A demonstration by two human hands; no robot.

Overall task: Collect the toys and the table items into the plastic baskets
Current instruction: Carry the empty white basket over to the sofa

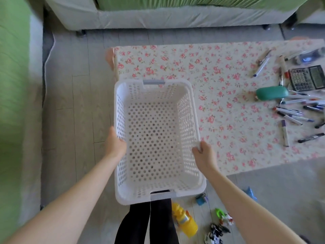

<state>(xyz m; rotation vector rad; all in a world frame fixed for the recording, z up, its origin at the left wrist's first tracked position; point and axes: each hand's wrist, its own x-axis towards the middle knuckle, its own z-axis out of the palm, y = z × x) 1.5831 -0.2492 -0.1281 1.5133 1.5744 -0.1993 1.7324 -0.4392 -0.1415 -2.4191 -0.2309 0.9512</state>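
Both hands carry a white perforated plastic basket (154, 131), empty, held over the near-left corner of the floral-clothed table (228, 155) and the floor beside it. The left hand (115, 143) clasps the left rim; the right hand (204, 154) is curled around the right rim. On the table's right end lie markers (290, 115), a calculator (306, 78) and a green case (271, 92). Toys, among them a yellow toy (184, 219) and what looks like a black-and-white figure (215, 232), sit on the floor near the legs.
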